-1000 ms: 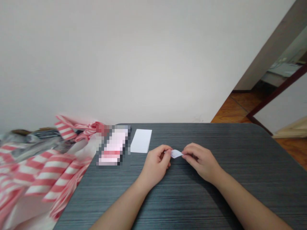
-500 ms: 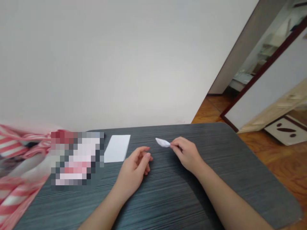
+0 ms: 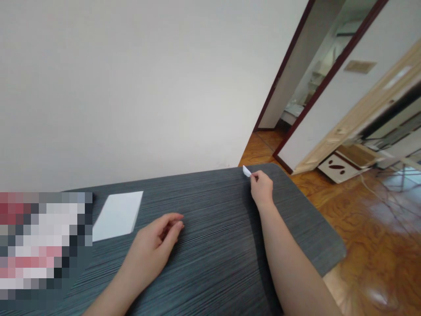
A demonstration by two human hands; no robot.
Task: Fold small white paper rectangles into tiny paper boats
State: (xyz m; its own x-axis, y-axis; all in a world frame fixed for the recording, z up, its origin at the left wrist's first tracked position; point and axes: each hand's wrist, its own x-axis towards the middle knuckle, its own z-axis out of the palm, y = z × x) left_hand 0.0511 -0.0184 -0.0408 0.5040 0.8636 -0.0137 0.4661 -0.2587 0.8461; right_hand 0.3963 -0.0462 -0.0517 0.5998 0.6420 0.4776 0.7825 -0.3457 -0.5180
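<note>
My right hand (image 3: 262, 188) pinches one end of a small folded piece of white paper (image 3: 246, 171) between thumb and fingertips. It holds the paper over the far right part of the dark table, near the back edge. My left hand (image 3: 154, 243) rests at the middle left of the table, with its fingers loosely curled and the thumb close to the index finger. A gap shows between them, and nothing is visible in this hand. Just beyond it, on its left, lies a stack of white paper sheets (image 3: 119, 215).
The dark wood-grain table (image 3: 210, 245) has a rounded right corner and meets a white wall (image 3: 148, 87) at the back. A pixelated object (image 3: 46, 237) lies at the left. To the right are a wooden floor (image 3: 368, 245), a doorway and a white box with dark cut-outs (image 3: 335, 166).
My right hand has carried the folded paper right and away, towards the far corner. My left hand stays near the sheets. The view has turned to the right.
</note>
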